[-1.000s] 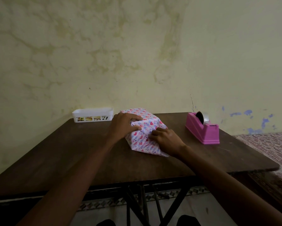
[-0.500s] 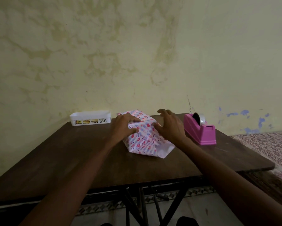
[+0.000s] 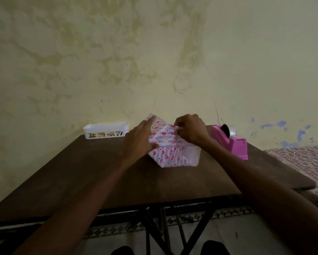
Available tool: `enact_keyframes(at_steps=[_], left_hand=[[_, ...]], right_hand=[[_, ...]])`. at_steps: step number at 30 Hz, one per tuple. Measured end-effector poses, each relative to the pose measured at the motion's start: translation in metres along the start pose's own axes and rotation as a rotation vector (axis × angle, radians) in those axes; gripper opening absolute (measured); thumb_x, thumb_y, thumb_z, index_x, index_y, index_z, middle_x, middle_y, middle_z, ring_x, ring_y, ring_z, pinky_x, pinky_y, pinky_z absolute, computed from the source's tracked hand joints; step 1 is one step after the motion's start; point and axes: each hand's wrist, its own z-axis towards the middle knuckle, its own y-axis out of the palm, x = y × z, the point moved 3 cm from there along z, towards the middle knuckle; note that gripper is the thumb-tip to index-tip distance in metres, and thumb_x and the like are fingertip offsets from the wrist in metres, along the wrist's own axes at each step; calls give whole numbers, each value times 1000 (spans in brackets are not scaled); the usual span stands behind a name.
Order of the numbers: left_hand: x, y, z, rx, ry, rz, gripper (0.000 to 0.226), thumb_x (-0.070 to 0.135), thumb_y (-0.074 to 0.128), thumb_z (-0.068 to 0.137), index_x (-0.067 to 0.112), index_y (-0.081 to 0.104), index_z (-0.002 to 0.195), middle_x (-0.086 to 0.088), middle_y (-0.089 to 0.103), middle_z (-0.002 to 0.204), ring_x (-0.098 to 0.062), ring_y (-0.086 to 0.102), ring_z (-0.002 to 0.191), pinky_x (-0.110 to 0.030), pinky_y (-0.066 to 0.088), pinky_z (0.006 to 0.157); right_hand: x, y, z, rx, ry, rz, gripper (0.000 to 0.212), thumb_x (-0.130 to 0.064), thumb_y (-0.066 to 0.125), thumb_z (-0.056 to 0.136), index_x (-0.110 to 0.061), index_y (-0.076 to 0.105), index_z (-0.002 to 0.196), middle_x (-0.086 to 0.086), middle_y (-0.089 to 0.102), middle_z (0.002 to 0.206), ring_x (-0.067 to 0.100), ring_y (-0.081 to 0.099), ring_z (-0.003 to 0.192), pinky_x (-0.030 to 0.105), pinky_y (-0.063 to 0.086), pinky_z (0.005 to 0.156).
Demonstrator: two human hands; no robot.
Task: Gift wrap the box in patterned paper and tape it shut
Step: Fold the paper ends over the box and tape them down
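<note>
Left hand and right hand hold one wrapped box.

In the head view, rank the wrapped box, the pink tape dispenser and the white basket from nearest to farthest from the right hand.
1. The wrapped box: touching; the right hand pinches its paper.
2. The pink tape dispenser: a short way to the hand's right.
3. The white basket: far left, at the back, beyond the box.
</note>
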Motion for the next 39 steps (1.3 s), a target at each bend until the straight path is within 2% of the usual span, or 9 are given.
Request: enact_keyframes(at_steps=[4, 7, 11, 16, 21, 26, 28, 33, 39], left_hand=[[8, -4, 0, 46, 57, 77, 122, 58, 83, 57, 38, 7, 150, -7, 20, 148, -27, 37, 131, -43, 44, 96], [7, 12, 6, -8, 103, 99, 118, 65, 80, 53, 32, 20, 148, -3, 7, 158, -26, 14, 143, -51, 27, 110], [7, 36, 4, -138, 58, -64, 114, 61, 80, 59, 20, 22, 149, -5, 29, 153, -23, 26, 141, -40, 22, 116], [8, 43, -4, -46, 65, -196, 101, 52, 82, 64, 18, 32, 145, -5, 37, 150, -24, 31, 139, -38, 23, 116], [13, 56, -4, -5, 2, -107, 100, 63, 75, 67, 20, 30, 146, -3, 34, 151, -24, 28, 141, -41, 26, 114], [23, 60, -9, 160, -47, -131, 90, 59, 76, 68, 18, 40, 140, -6, 43, 146, -25, 33, 137, -43, 35, 108], [25, 57, -8, 233, -71, -159, 85, 59, 76, 69, 17, 46, 137, -7, 50, 139, -25, 42, 130, -41, 40, 102], [41, 47, 7, 152, -59, 73, 91, 71, 64, 71, 18, 39, 141, -7, 50, 139, -25, 47, 126, -41, 38, 102], [51, 41, 22, 3, 4, 186, 87, 66, 65, 75, 20, 36, 144, -9, 45, 143, -27, 47, 128, -46, 36, 107]], right_hand=[[-37, -16, 7, -57, -235, -263, 26, -12, 67, 83, -23, 74, 105, 1, 74, 96, 21, 67, 85, 35, 52, 79], [-54, -14, 3, -92, -380, -448, 36, -10, 65, 84, -26, 71, 116, -2, 73, 107, 20, 66, 96, 38, 45, 94], [-57, -8, -1, -132, -431, -546, 41, -9, 62, 85, -28, 68, 121, -2, 72, 112, 20, 65, 99, 35, 41, 95], [-42, -4, -4, -114, -406, -478, 24, -25, 66, 86, -31, 71, 110, -8, 73, 104, 15, 66, 94, 37, 40, 98], [-9, -20, -27, 28, -263, -98, 38, -54, 49, 94, -29, 68, 115, -13, 74, 101, 7, 66, 92, 33, 47, 87], [60, -15, -63, 382, 181, 389, 25, -10, 41, 101, -11, 61, 116, 1, 69, 96, 12, 66, 88, 28, 54, 73], [90, 2, -71, 306, 347, 347, 18, -6, 47, 98, -11, 59, 111, 4, 65, 99, 17, 64, 89, 31, 55, 72], [107, 34, -86, -292, 577, 407, 27, -5, 64, 89, -15, 62, 113, 5, 68, 105, 19, 67, 92, 33, 58, 75], [79, 47, -80, -247, 536, 390, 51, -19, 70, 88, -13, 51, 135, 7, 58, 128, 23, 57, 116, 36, 50, 98]])
